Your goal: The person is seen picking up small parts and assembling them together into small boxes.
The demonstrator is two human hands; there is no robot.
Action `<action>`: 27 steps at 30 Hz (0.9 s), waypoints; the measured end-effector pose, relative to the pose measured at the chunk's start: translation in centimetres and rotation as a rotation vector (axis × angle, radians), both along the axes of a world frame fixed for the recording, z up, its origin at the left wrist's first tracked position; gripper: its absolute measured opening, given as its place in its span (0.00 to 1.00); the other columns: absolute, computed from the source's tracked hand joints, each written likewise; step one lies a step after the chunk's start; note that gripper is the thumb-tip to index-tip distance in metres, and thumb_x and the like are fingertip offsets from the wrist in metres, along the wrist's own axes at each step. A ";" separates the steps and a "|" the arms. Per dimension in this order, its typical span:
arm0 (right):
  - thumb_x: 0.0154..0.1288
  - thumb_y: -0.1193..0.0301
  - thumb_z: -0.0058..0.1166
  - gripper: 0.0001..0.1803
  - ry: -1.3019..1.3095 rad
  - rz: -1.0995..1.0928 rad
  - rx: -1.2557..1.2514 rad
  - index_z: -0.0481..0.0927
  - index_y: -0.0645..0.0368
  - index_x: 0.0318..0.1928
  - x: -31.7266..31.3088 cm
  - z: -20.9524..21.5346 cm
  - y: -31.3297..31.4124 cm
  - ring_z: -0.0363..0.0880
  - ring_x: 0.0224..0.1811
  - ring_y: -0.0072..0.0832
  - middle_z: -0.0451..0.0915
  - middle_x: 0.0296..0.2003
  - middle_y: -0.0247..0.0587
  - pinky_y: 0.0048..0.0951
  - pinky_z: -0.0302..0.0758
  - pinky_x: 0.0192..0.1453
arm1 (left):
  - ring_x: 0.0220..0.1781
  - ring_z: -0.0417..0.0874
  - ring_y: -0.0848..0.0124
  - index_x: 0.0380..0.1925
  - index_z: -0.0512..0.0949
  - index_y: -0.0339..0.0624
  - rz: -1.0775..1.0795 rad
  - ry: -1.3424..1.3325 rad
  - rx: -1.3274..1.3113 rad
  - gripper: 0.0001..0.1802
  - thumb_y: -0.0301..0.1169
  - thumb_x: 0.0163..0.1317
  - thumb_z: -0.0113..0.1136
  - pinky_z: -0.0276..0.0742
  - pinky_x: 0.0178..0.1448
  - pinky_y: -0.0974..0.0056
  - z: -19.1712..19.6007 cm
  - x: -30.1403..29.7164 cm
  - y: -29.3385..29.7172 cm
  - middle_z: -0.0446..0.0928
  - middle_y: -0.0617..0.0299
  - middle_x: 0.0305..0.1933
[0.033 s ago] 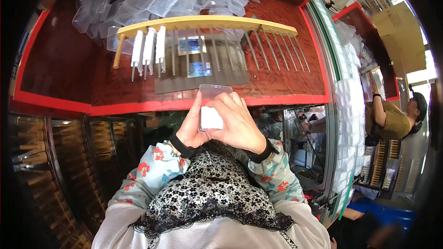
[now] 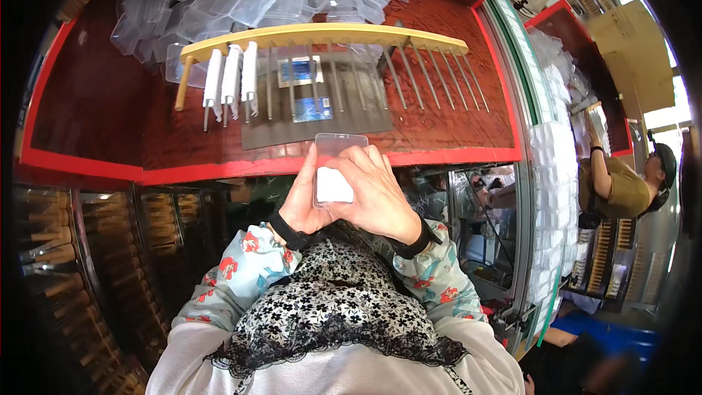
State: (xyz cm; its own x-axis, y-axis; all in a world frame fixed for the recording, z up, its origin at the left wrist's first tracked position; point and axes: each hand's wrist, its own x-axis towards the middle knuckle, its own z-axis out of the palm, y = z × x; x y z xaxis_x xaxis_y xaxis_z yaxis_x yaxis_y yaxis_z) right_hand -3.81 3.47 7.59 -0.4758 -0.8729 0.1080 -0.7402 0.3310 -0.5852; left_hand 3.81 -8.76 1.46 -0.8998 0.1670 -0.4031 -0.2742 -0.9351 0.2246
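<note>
My left hand (image 2: 298,203) is closed around the side of a clear plastic box (image 2: 341,143), held in front of my apron. Inside its near part lies a white, soft-looking piece (image 2: 333,186), whose kind I cannot make out. Bent over the box from the right, my right hand (image 2: 386,206) has its fingers on the box and the white piece; some fingertips are hidden. Beyond both hands stands a wooden bar (image 2: 329,32) with a row of thin metal rods. White sleeve-like rolls (image 2: 232,77) hang on its leftmost rods.
Many clear plastic boxes (image 2: 252,4) are heaped at the back of the red-edged table (image 2: 439,155). A dark grey board (image 2: 351,126) with blue printed packets lies under the rods. Racks of wooden-handled pieces (image 2: 51,249) stand left. A co-worker (image 2: 610,183) is at the right.
The wooden bar with its rods and rolls appears slightly further left and up in the picture. My hands keep the same hold on the box.
</note>
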 end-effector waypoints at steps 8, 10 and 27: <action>0.44 0.67 0.68 0.34 -0.374 -0.510 -0.308 0.72 0.60 0.54 -3.9 -4.3 4.1 0.70 0.51 0.43 0.72 0.49 0.47 0.38 0.67 0.55 | 0.53 0.78 0.47 0.56 0.69 0.41 -0.108 -0.040 0.214 0.43 0.68 0.58 0.40 0.73 0.56 0.37 -1.7 -2.5 2.6 0.76 0.50 0.52; 0.48 0.67 0.66 0.27 -0.951 -0.538 -0.445 0.76 0.60 0.50 -4.9 -4.8 4.5 0.73 0.49 0.40 0.77 0.45 0.46 0.35 0.68 0.56 | 0.52 0.78 0.45 0.55 0.69 0.40 -0.155 0.023 0.198 0.44 0.69 0.57 0.40 0.73 0.56 0.37 -0.9 -3.0 3.0 0.76 0.49 0.52; 0.63 0.69 0.57 0.15 -0.707 -0.289 -0.376 0.72 0.64 0.46 -1.7 -2.8 7.8 0.74 0.41 0.23 0.73 0.39 0.39 0.26 0.72 0.46 | 0.37 0.79 0.79 0.35 0.75 0.40 -0.161 0.350 -1.063 0.17 0.26 0.47 0.73 0.76 0.44 0.71 0.0 -3.3 0.7 0.79 0.69 0.32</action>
State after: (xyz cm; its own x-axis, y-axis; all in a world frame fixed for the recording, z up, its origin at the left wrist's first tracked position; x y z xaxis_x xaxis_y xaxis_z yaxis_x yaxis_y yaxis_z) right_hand -5.50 11.30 4.79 -0.7392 -0.6724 -0.0394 -0.0760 0.1415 -0.9870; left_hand 0.50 -8.09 1.49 -0.9901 0.0138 -0.1394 -0.1396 -0.1839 0.9730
